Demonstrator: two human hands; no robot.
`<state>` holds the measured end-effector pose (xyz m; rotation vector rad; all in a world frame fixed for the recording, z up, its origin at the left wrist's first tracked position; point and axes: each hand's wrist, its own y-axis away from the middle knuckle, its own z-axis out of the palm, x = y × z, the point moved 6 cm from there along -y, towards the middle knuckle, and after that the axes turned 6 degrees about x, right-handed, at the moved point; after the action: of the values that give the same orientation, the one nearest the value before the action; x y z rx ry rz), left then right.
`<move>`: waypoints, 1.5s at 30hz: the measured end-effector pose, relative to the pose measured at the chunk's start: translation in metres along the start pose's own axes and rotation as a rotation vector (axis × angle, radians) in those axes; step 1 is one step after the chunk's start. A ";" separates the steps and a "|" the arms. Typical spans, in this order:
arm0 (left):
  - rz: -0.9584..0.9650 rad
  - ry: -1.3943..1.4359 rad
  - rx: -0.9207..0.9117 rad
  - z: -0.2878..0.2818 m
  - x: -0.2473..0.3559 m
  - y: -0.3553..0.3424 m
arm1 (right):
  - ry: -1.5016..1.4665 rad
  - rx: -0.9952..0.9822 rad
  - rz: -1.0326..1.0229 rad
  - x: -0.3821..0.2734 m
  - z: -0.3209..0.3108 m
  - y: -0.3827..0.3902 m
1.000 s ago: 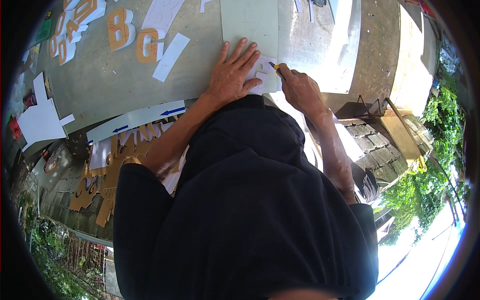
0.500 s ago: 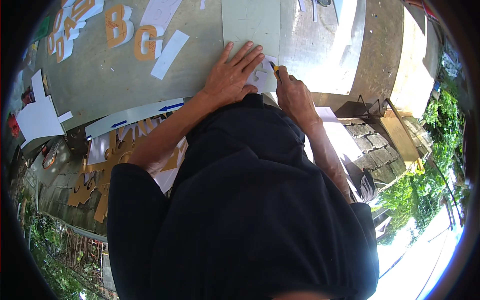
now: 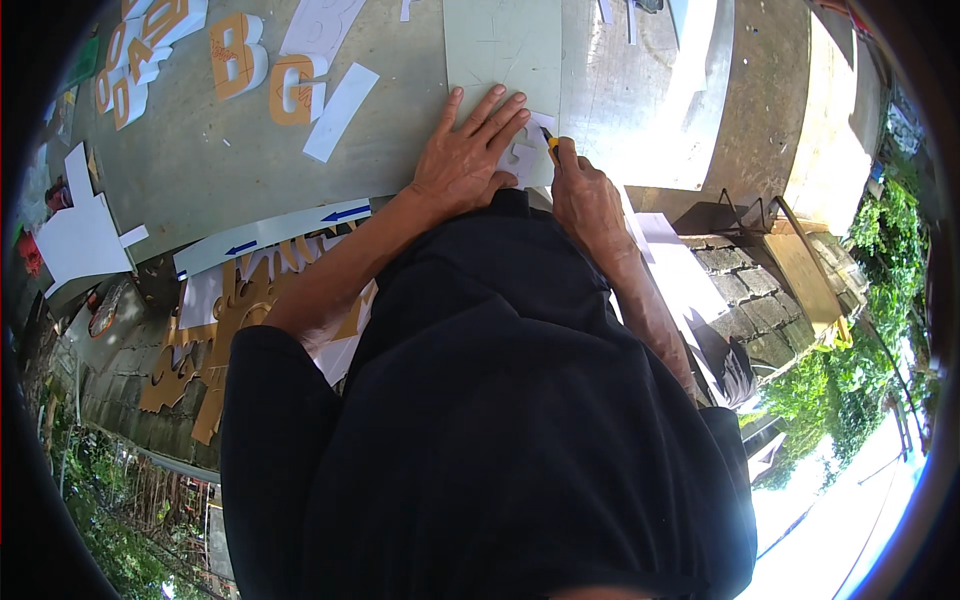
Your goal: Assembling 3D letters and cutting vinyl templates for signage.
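My left hand (image 3: 462, 150) lies flat with fingers spread, pressing on a small white sheet (image 3: 522, 160) with a letter shape cut or marked in it. Part of that sheet is hidden beneath the palm. In my right hand (image 3: 585, 190) is a yellow and black utility knife (image 3: 552, 148), gripped in closed fingers. Its tip points up and left at the sheet's right side; whether the blade touches cannot be made out. Under the sheet lies a pale grey-green board (image 3: 503, 50) on the metal-topped table (image 3: 390, 130).
Thick block letters, a B (image 3: 232, 57) and a G (image 3: 292, 92), stand left on the table beside a white strip (image 3: 341, 112). More letters (image 3: 140, 60) cluster at the far left. Below the table edge lie brown cut-out scraps (image 3: 215, 350). A wooden board (image 3: 803, 280) leans at the right.
My right hand and the knife have shifted slightly down. The left hand stays spread in nearly the same place on the sheet.
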<state>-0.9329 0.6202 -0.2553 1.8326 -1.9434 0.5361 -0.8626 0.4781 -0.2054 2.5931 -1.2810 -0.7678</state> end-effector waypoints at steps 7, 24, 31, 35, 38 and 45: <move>0.002 0.022 0.021 -0.001 -0.001 0.000 | -0.028 0.016 0.015 -0.001 0.003 0.003; 0.005 0.023 0.046 0.001 -0.002 0.000 | -0.148 0.074 0.059 0.001 0.017 0.010; -0.017 0.080 0.088 0.008 -0.002 0.000 | -0.020 -0.002 0.027 0.006 -0.008 -0.002; 0.036 0.126 0.114 0.009 -0.001 0.003 | 0.098 -0.084 -0.138 0.012 -0.025 -0.018; 0.084 0.097 0.089 0.011 0.000 0.000 | 0.102 -0.145 -0.156 0.017 -0.026 -0.026; 0.029 -0.008 0.024 0.011 0.007 0.000 | 0.009 -0.018 0.016 0.008 -0.005 -0.003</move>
<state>-0.9336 0.6081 -0.2605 1.8265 -1.9797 0.5645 -0.8541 0.4735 -0.2053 2.5664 -1.2847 -0.7609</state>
